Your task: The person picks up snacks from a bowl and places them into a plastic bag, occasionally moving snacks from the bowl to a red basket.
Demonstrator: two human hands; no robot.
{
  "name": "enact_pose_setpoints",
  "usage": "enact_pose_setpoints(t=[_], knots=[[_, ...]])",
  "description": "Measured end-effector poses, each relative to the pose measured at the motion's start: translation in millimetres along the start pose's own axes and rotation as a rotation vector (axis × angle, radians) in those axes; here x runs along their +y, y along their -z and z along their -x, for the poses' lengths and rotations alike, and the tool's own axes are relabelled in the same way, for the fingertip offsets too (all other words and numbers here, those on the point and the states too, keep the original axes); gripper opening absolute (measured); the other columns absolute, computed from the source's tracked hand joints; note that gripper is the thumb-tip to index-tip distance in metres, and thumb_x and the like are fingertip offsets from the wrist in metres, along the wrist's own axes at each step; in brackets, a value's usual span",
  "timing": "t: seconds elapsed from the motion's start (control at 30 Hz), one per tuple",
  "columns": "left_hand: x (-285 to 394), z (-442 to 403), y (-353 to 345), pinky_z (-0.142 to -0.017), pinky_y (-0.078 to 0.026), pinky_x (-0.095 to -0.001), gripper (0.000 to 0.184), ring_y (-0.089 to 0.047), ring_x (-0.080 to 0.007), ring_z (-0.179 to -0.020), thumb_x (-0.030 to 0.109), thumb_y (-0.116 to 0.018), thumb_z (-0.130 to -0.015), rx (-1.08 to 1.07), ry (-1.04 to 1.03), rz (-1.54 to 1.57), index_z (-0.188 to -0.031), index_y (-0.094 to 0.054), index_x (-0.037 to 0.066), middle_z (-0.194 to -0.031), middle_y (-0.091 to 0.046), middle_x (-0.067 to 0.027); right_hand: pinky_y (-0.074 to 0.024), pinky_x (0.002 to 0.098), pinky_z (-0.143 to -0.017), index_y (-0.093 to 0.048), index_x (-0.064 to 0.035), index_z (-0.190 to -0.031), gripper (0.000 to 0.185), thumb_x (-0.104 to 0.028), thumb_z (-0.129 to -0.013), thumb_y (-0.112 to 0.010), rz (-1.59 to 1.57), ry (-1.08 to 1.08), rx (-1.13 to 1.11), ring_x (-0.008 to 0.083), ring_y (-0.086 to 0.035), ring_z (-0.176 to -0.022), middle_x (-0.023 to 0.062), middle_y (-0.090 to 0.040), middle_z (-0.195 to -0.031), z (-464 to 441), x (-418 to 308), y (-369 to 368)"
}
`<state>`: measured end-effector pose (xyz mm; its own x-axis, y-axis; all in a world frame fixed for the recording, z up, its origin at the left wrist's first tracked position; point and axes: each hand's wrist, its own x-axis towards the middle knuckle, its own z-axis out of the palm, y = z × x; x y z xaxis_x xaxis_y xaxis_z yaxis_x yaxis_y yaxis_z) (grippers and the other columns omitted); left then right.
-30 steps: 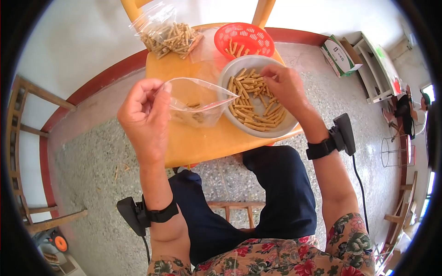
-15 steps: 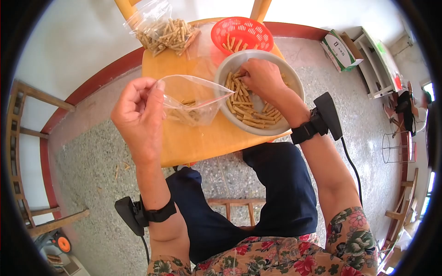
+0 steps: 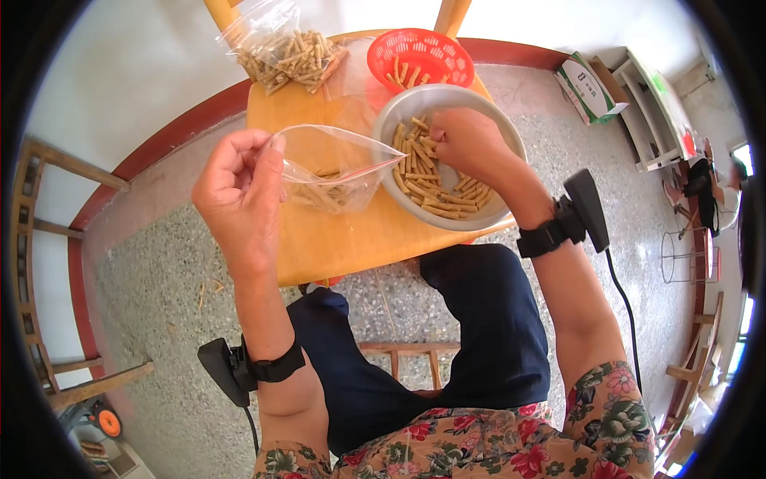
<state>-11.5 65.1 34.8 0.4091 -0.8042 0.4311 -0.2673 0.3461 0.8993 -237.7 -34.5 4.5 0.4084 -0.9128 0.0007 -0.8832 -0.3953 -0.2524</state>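
My left hand (image 3: 243,191) pinches the edge of a clear zip bag (image 3: 339,180), whose mouth gapes open above some short tan sticks. My right hand (image 3: 471,144) is inside the grey bowl (image 3: 511,136), its fingers closed over the tan sticks (image 3: 419,164) there; what they hold, if anything, is hidden. Behind the bowl a red perforated basket (image 3: 431,52) contains several sticks. A filled clear bag of sticks (image 3: 295,60) lies at the back left of the yellow chair seat (image 3: 343,251).
Under the seat's front edge are my knees and a wooden stool (image 3: 411,349). Wooden frames (image 3: 40,223) stand at the left wall. A green and white box (image 3: 586,88) and a white shelf (image 3: 638,120) are at the back right. A person (image 3: 722,195) sits far right.
My right hand first moved left within the bowl, then slightly back to the right, its fingers now curled. My left hand keeps its pinch on the bag and has shifted slightly left.
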Motion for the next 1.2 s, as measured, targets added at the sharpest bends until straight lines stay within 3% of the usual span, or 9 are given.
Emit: enact_pose_setpoints(t=[0.13, 0.2, 0.5, 0.83, 1.0, 1.03, 1.13, 1.17, 1.2], knots=[[0.8, -0.3, 0.7, -0.044, -0.032, -0.0152, 0.005, -0.043, -0.0019, -0.047, 0.005, -0.061, -0.082, 0.003, 0.006, -0.002, -0.082, -0.058, 0.001, -0.062, -0.054, 0.0013, -0.0459, 0.0302, -0.055, -0.061, -0.0005, -0.077, 0.009, -0.004, -0.07, -0.057, -0.331, 0.076, 0.021, 0.0196, -0.058, -0.061, 0.0109, -0.061, -0.073, 15.6, 11.0, 7.9], [0.5, 0.2, 0.2, -0.044, -0.033, -0.0153, 0.006, -0.044, -0.0021, -0.047, 0.005, -0.061, -0.082, 0.003, 0.011, -0.014, -0.082, -0.058, 0.001, -0.062, -0.054, 0.001, -0.0439, 0.021, -0.049, -0.059, 0.001, -0.083, 0.01, -0.004, -0.074, -0.057, -0.983, -0.123, -0.226, 0.0098, -0.055, -0.057, 0.007, -0.061, -0.074, 26.4, 5.6, 20.4], [0.7, 2.9, -3.1, -0.05, -0.034, -0.0144, 0.005, -0.042, 0.0001, -0.058, 0.001, -0.062, -0.08, -0.03, 0.038, 0.024, -0.081, -0.057, -0.001, -0.069, -0.053, 0.0037, -0.0469, 0.0189, -0.047, -0.055, 0.0011, -0.09, 0.011, -0.001, -0.079, -0.055, -1.687, 0.056, -0.338, 0.009, -0.058, -0.057, 0.0098, -0.063, -0.082, 43.5, -14.8, 21.3], [2.3, 3.4, -5.9, -0.051, -0.034, -0.0142, 0.004, -0.042, 0.0002, -0.058, -0.001, -0.061, -0.08, 0.002, 0.039, 0.007, -0.08, -0.057, -0.001, -0.068, -0.053, 0.0038, -0.0473, 0.018, -0.046, -0.055, 0.002, -0.097, 0.014, -0.005, -0.084, -0.055, -1.789, 0.042, -0.289, 0.0091, -0.058, -0.058, 0.0086, -0.061, -0.082, 46.9, -24.5, 25.2], [4.2, 3.7, -5.7, -0.051, -0.035, -0.0143, 0.005, -0.042, 0.0008, -0.058, -0.002, -0.061, -0.079, -0.023, 0.051, -0.002, -0.08, -0.057, -0.001, -0.068, -0.053, 0.0045, -0.0432, 0.0156, -0.045, -0.059, -0.0013, -0.094, 0.011, -0.004, -0.083, -0.057, -1.559, 0.17, 0.058, 0.0047, -0.055, -0.058, 0.0049, -0.061, -0.083, 50.6, -47.6, 42.7], [1.2, 2.6, -6.2, -0.042, -0.034, -0.0156, 0.006, -0.043, -0.0019, -0.047, 0.005, -0.063, -0.08, -0.018, 0.007, -0.011, -0.079, -0.059, 0.001, -0.063, -0.053, 0.0019, -0.0406, 0.0153, -0.046, -0.06, -0.0031, -0.092, 0.011, -0.002, -0.081, -0.059, -1.493, 0.144, 0.062, 0.0025, -0.054, -0.059, 0.0013, -0.06, -0.083, 53.4, -55.5, 49.6], [3.9, 3.8, -8.5, -0.042, -0.034, -0.0158, 0.006, -0.044, -0.0018, -0.048, 0.006, -0.063, -0.08, -0.015, 0.017, -0.003, -0.079, -0.059, 0.001, -0.063, -0.053, 0.0019, -0.0399, 0.0168, -0.048, -0.061, -0.0033, -0.09, 0.01, -0.001, -0.08, -0.059, -1.255, 0.26, 0.134, 0.0008, -0.053, -0.062, -0.0011, -0.059, -0.079, 49.6, -76.2, 49.8], [6.0, 4.4, -9.0, -0.042, -0.034, -0.0158, 0.006, -0.044, -0.0018, -0.048, 0.006, -0.063, -0.08, -0.014, 0.018, -0.004, -0.079, -0.059, 0.001, -0.063, -0.053, 0.0019, -0.0418, 0.022, -0.05, -0.062, -0.0033, -0.087, 0.011, -0.001, -0.076, -0.061, -1.11, 0.272, 0.207, 0.007, -0.056, -0.06, 0.0026, -0.059, -0.074, 46.1, -83.5, 46.9], [8.9, 5.2, -8.9, -0.046, -0.034, -0.0151, 0.005, -0.043, -0.0006, -0.052, 0.003, -0.062, -0.08, -0.016, 0.046, 0.0, -0.079, -0.058, 0.0, -0.065, -0.053, 0.0032, -0.0418, 0.022, -0.05, -0.062, -0.0033, -0.087, 0.011, -0.001, -0.076, -0.061, -1.111, 0.272, 0.205, 0.007, -0.056, -0.06, 0.0026, -0.059, -0.074, 42.2, -87.5, 41.7]])
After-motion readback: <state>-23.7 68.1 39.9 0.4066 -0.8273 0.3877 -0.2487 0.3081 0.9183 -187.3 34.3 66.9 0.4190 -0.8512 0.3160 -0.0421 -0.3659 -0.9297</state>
